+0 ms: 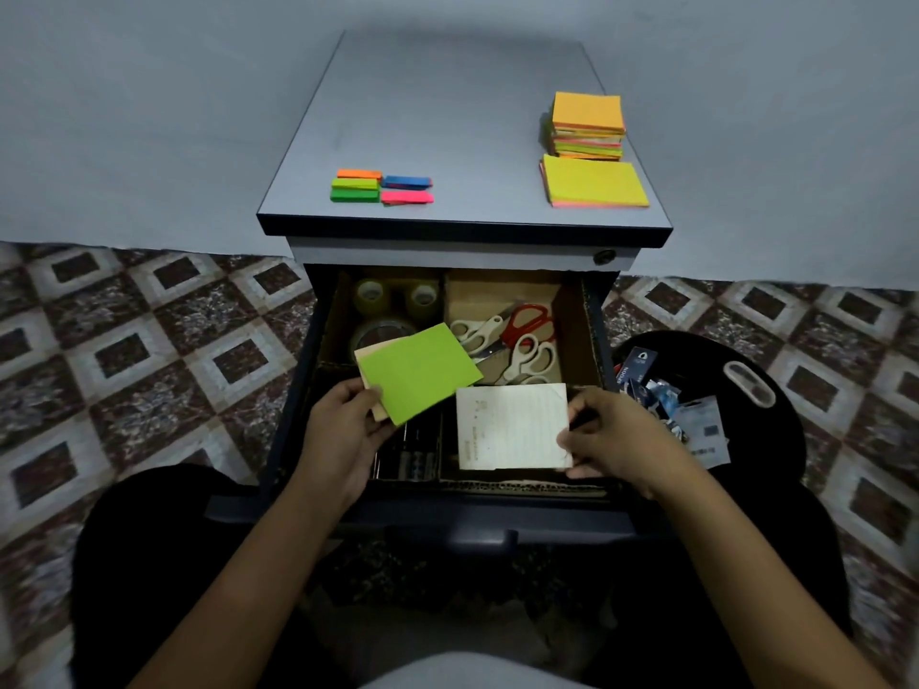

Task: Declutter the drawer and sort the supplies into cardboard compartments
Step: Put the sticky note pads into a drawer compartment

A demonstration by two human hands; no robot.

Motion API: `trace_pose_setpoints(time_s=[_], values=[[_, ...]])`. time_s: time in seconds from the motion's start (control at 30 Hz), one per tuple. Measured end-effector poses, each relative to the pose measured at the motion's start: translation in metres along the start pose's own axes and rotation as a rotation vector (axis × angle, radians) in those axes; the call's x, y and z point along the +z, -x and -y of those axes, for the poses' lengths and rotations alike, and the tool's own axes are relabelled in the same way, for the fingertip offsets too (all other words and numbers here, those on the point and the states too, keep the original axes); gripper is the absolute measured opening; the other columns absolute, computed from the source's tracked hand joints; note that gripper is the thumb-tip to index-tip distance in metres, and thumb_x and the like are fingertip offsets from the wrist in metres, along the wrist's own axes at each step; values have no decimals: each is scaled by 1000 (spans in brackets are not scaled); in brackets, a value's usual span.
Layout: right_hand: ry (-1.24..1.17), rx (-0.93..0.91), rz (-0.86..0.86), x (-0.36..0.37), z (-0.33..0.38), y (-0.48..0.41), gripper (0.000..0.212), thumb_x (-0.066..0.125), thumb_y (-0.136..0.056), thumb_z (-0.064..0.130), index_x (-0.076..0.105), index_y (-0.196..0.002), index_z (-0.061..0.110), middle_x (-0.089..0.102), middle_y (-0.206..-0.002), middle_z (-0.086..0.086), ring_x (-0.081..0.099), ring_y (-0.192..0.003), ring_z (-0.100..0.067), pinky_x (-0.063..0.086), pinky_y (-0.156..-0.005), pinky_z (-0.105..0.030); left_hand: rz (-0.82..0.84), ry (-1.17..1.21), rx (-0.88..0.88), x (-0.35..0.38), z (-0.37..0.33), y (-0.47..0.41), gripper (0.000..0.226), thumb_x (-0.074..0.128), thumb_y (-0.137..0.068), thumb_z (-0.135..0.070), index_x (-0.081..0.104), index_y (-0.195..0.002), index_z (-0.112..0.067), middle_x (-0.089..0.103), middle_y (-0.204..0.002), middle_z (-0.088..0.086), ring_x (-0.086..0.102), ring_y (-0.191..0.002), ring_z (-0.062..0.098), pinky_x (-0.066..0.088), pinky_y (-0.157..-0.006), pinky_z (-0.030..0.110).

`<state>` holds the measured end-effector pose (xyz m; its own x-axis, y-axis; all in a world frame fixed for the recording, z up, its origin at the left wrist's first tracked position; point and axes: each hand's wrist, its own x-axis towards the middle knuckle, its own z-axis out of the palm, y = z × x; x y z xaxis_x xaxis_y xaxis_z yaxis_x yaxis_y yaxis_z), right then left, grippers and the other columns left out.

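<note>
You are well into the sort but not through it. The cabinet [462, 116] top carries what is waiting: a tall stack of notes [589, 124] at its far right corner, a yellow pad [594, 184] just in front of that by the right front corner, and five coloured flags [380, 187] near the left front edge. Below it the drawer [422, 514] stands pulled out toward you, its cardboard dividers [572, 300] in place. A stool [696, 355] to the drawer's right bears loose packets [696, 415], likely the clutter taken out. The drawer's far right compartment holds scissors [517, 340], one red-handled pair and several white-handled, lying over each other; the far left holds three tape rolls [370, 293]. The near left compartment is dark, and what lies in it may be pens. Your left hand [343, 435] grips a green pad [420, 372] by its near corner, thumb on top, holding it tilted above the middle divider; a tan backing shows under its left edge. Your right hand [611, 440] pinches the right edge of a white pad [512, 425], faintly printed and a little worn, held flat over the near right compartment. Tape and scissors look done; the notes, flags and both held pads have yet to be placed.
</note>
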<state>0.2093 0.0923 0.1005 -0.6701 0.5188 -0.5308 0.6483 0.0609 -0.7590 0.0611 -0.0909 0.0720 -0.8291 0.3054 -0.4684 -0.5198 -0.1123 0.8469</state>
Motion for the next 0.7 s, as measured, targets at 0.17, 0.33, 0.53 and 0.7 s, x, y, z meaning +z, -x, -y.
trace_pose_setpoints(time_s=[0.17,0.33,0.53,0.7], values=[[82,27,42,-6,-3,1,12,60,-86,-3,54,-83,6,56,-80,-13,60,-65,-19,59,-57,-27,-1,42,11,-1,1,0,18,41,-98,-4,53,-85,-10,60,-84,7,59,-75,16,48,-65,30],[256,19,21,13,-4,-15,14,62,-86,2,56,-76,10,59,-76,-8,62,-70,-21,59,-65,-33,12,35,6,1,2,-1,17,41,-98,-3,53,-87,-10,61,-86,8,60,-77,17,50,-70,31],[583,57,15,42,-17,-42,29,57,-87,7,60,-115,0,62,-118,-17,60,-108,-28,42,-76,-24,26,35,-1,1,1,1,16,41,-98,-3,53,-89,-10,62,-87,7,61,-78,18,51,-74,32],[607,89,13,44,-23,-47,30,56,-89,9,60,-117,1,61,-119,-17,60,-108,-27,45,-79,-25,43,32,-10,2,1,1,16,41,-98,-3,53,-89,-10,62,-87,7,61,-77,17,52,-72,31]])
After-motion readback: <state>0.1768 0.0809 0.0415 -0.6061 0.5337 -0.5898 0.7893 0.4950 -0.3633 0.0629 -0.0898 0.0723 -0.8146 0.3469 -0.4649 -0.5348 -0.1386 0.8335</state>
